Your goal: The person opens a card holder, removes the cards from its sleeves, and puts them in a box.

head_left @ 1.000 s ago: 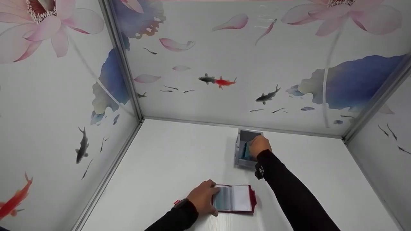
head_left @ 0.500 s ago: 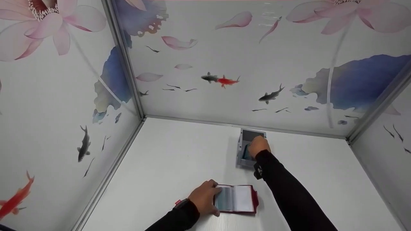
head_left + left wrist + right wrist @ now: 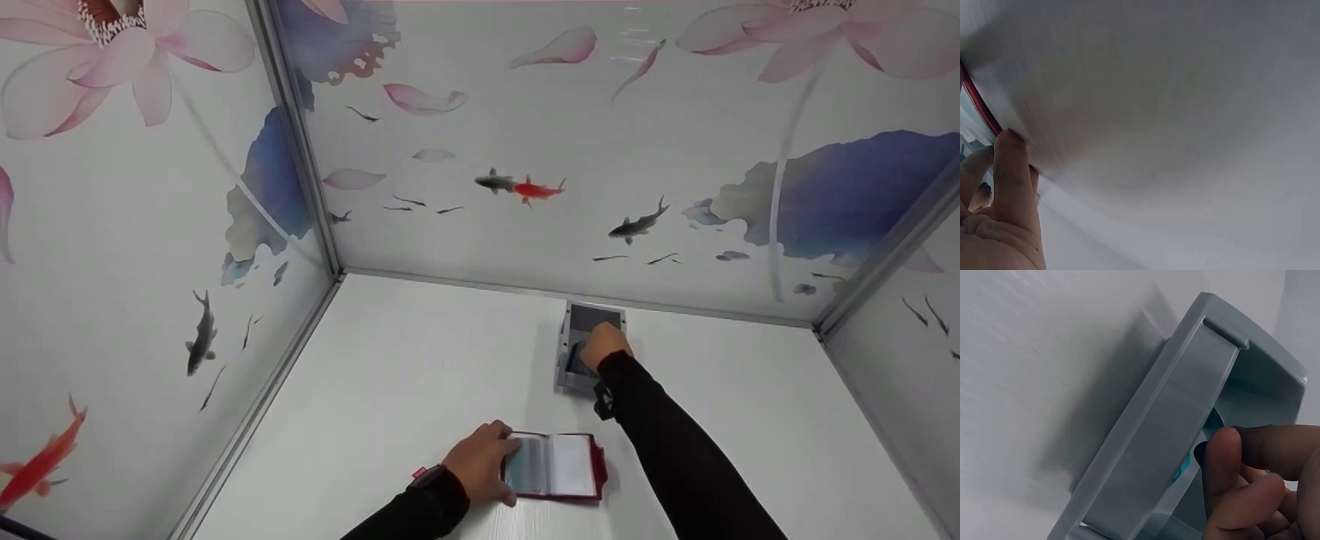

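Note:
An open red card holder [image 3: 574,466] with clear sleeves lies on the white table. A bluish card shows in its left sleeve; the right side looks white. My left hand [image 3: 480,465] holds the left edge, fingertips over the sleeve and thumb near the bottom corner. In the left wrist view a finger [image 3: 1013,180] touches the red edge. Farther back stands a grey plastic box [image 3: 596,316]. My right hand [image 3: 606,346] reaches inside, fingers bent together at a dark teal card [image 3: 576,358]. In the right wrist view the fingers mostly hide the card [image 3: 1182,468].
White panels printed with lotus flowers and fish enclose the table [image 3: 420,345] at the back and sides. The box stands close to the back wall [image 3: 450,247]. Metal rails [image 3: 296,150] run along the corners.
The card beside my right hand has gone from teal to darker as seen from above. My left hand stays on the card holder. The whole view has shifted slightly.

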`<state>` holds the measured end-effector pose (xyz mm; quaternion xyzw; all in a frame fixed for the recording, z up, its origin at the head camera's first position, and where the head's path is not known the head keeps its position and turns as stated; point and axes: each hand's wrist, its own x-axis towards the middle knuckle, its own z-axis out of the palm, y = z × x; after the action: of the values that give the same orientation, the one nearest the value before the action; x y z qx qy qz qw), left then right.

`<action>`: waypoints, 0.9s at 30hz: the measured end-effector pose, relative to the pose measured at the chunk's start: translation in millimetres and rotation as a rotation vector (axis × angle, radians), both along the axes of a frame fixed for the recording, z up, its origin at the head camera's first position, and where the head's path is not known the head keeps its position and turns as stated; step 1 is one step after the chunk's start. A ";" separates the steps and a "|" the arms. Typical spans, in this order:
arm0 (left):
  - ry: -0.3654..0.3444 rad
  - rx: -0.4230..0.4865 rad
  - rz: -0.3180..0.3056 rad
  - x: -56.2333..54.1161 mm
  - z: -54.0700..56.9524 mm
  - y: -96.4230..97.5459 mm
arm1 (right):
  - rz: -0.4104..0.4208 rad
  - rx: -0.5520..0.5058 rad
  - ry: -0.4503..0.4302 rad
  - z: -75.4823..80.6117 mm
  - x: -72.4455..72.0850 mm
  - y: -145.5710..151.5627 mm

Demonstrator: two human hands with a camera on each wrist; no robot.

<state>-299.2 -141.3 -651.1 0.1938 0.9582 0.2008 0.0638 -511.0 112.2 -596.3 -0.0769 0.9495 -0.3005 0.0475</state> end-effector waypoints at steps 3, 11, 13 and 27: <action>0.008 -0.001 -0.005 -0.1 -0.4 0.8 | 0.005 0.003 -0.001 0.2 1.2 1.8; 0.027 0.012 -0.031 -0.2 0.3 -0.5 | -0.024 0.009 -0.015 6.0 6.3 1.5; 0.024 0.011 -0.025 0.0 0.2 0.1 | -0.035 0.004 -0.022 6.5 6.9 1.4; -0.006 0.001 0.001 2.0 3.9 0.9 | -0.040 0.029 0.017 3.9 10.4 1.7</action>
<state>-297.2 -140.4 -647.2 0.1929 0.9580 0.2017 0.0663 -500.6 113.9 -592.4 -0.0600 0.9554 -0.2870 0.0345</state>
